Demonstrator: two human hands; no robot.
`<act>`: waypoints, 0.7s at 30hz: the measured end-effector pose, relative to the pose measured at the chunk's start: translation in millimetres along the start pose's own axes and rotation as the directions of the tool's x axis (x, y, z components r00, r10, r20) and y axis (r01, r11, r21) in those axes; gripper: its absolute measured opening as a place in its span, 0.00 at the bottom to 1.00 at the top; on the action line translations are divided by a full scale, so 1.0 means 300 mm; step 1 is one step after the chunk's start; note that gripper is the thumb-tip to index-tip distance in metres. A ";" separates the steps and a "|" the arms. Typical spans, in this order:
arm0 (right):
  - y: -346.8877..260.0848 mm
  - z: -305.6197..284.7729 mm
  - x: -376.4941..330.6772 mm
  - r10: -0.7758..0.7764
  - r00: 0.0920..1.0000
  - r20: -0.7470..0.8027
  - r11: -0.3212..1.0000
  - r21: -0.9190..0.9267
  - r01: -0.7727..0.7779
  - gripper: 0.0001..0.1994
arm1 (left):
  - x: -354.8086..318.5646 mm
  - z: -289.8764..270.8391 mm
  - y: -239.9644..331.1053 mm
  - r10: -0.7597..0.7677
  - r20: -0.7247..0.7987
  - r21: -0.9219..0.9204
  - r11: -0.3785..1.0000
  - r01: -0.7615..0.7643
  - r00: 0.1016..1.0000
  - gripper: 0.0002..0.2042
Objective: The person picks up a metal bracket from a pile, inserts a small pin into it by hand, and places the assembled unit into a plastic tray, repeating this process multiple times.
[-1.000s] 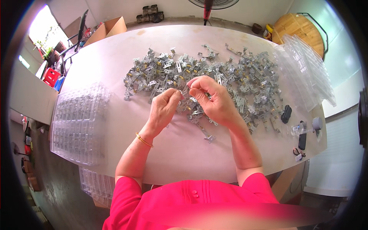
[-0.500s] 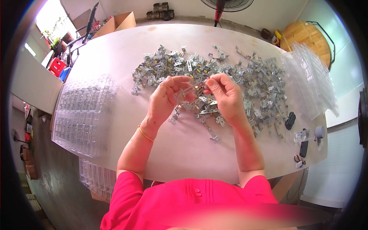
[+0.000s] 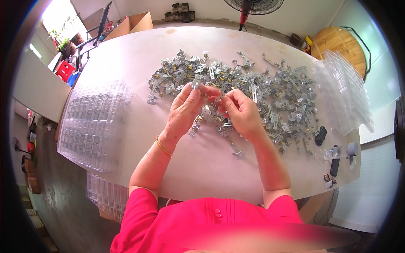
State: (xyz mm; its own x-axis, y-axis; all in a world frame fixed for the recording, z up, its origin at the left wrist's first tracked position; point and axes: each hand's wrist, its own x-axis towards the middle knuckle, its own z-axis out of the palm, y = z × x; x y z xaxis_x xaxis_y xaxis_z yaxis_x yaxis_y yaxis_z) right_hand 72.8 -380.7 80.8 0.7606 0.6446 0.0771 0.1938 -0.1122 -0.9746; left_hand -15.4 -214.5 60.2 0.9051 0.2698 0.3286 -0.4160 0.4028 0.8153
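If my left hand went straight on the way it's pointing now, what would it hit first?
Probably the heap of small silver-grey metal parts just beyond the left hand. The hand's height above the large pale table is hard to judge, so it might pass over them instead.

Left window (image 3: 63,21) glare, dark rim

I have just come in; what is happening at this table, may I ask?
A person's left-hand grip pinches a small metal part over a scattered pile of metal parts on the table. The right-hand grip is close by with bent fingers; whether it holds anything is unclear. At the table's left side are clear plastic trays with metal parts in rows; more clear plastic trays lie at the right.
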 end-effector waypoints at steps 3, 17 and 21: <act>-0.048 0.004 -0.017 -0.111 0.988 -0.111 0.977 -0.193 0.089 0.07 | -0.010 -0.035 0.004 -0.208 -0.021 -0.044 0.977 0.207 0.978 0.15; -0.041 0.028 -0.027 -0.267 0.961 -0.077 0.938 -0.247 0.241 0.06 | -0.033 0.008 -0.022 -0.292 -0.163 0.261 0.909 0.327 0.942 0.15; -0.046 0.017 -0.031 -0.297 0.953 -0.064 0.907 -0.332 0.260 0.06 | -0.031 -0.003 -0.033 -0.206 -0.176 0.415 0.871 0.262 0.963 0.14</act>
State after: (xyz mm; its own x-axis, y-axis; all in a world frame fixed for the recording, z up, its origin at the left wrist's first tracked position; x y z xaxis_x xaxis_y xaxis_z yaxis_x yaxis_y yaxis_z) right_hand 59.8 -381.3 92.3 0.7067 0.5993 0.3760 0.5795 -0.1854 -0.7936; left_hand -19.7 -220.1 48.5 0.9415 0.3308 0.0647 -0.0889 0.0585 0.9943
